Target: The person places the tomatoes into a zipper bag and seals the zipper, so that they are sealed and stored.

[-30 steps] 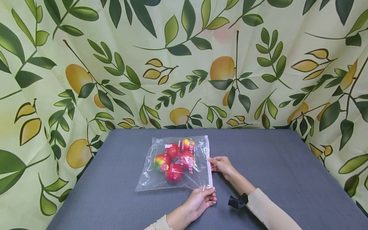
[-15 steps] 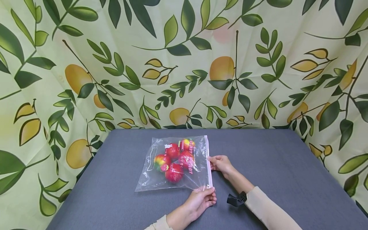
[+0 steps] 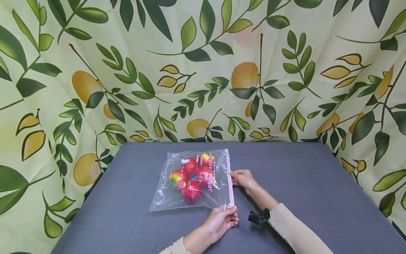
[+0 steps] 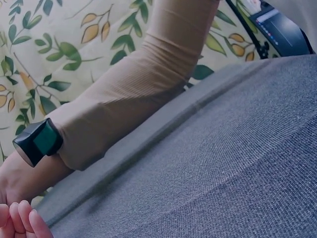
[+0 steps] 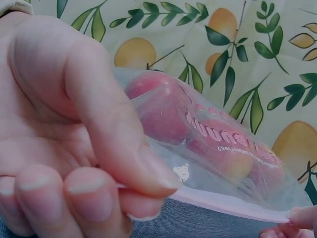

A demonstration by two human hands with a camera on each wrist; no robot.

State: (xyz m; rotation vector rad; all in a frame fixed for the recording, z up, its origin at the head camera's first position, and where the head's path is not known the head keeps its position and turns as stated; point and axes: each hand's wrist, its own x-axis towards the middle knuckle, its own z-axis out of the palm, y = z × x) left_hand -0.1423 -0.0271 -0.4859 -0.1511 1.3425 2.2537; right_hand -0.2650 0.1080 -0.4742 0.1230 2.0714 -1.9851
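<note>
A clear zip bag (image 3: 172, 201) with pink print lies flat on the table, its pale pink zip strip (image 3: 232, 192) facing right. Several round red fruits (image 3: 192, 191), some tinged yellow and green, show through the plastic; their exact kind is unclear. At the near corner, my left hand (image 3: 219, 225) pinches the strip's end between thumb and fingers; the right wrist view has this left hand (image 5: 64, 134) large in front. Farther along the strip my right hand (image 3: 243, 179) pinches its edge, and its fingertips (image 5: 303, 217) show at that view's lower right.
The dark grey table (image 3: 285, 169) runs back to a hanging cloth (image 3: 203, 70) printed with leaves and fruit. A black wrist device (image 3: 259, 216) sits on the right wrist. Past the table's edge, the left wrist view has part of a screen (image 4: 280, 32).
My right hand and forearm have shifted very slightly away along the strip and leftward. The left hand, the bag and the fruits hold nearly still.
</note>
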